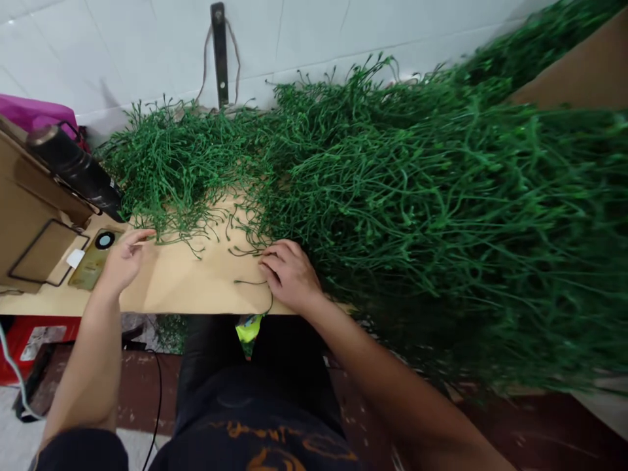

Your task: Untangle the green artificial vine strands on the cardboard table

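Observation:
My right hand [289, 271] lies at the left edge of a large heap of thin green artificial stems [392, 183], its fingers bent and pressed together around stem ends. One loose stem [251, 282] sticks out beside its fingers, and another bends down past the table edge. My left hand [128, 256] hovers near the front of a smaller pile of green stems [171, 157], index finger stretched out and the other fingers partly curled. Nothing shows in its grasp. Small bud-like tips end many of the stems.
The pale board tabletop [181, 288] ends just before my lap. To the left are a black cylinder [73, 167], a cardboard box [29, 216] and a yellowish flat device [93, 261] with a round dark ring. A dark upright bar [220, 55] leans against the white wall; brown cardboard [583, 65] juts in at right.

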{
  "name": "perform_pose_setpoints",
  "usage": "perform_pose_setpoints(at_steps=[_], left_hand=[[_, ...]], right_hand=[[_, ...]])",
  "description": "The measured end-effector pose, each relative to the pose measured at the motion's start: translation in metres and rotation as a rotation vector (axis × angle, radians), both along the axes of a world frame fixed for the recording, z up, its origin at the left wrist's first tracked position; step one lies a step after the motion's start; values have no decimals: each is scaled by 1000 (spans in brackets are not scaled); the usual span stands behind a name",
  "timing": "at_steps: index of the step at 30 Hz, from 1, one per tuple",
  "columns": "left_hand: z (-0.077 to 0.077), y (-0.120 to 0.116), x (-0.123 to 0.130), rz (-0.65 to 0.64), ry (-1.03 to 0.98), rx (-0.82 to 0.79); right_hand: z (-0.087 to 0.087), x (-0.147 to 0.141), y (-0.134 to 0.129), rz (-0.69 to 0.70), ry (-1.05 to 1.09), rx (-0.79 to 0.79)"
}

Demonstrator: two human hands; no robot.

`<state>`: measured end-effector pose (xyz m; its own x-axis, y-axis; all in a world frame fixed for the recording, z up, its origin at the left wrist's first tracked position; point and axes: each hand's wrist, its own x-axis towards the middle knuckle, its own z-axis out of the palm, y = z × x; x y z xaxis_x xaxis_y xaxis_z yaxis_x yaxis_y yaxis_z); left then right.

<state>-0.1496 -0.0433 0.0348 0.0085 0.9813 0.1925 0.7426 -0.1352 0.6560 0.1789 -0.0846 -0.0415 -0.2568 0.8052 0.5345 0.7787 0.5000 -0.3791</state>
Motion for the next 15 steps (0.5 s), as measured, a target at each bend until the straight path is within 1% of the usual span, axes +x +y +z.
perform_pose_setpoints(at_steps=[2, 4, 7, 9, 11, 13, 15], left_hand=[[3, -9, -7, 50, -21, 60], [5, -14, -9, 86, -28, 106], [0, -13, -3, 83, -27, 100], [-7, -6, 7, 45, -23, 50], [-15, 5, 22, 6, 16, 7], [-21, 19, 42, -8, 73, -3], [-27, 32, 61, -19, 60, 6]], right_hand=[[0, -1, -3, -5, -7, -15], [3, -1, -8, -17, -11, -31], [15, -3, -17, -35, -27, -13], [29, -6, -19, -28, -31, 8], [44, -12, -15, 4, -11, 10], [56, -23, -3, 51, 12, -8], [61, -37, 16, 84, 18, -38]])
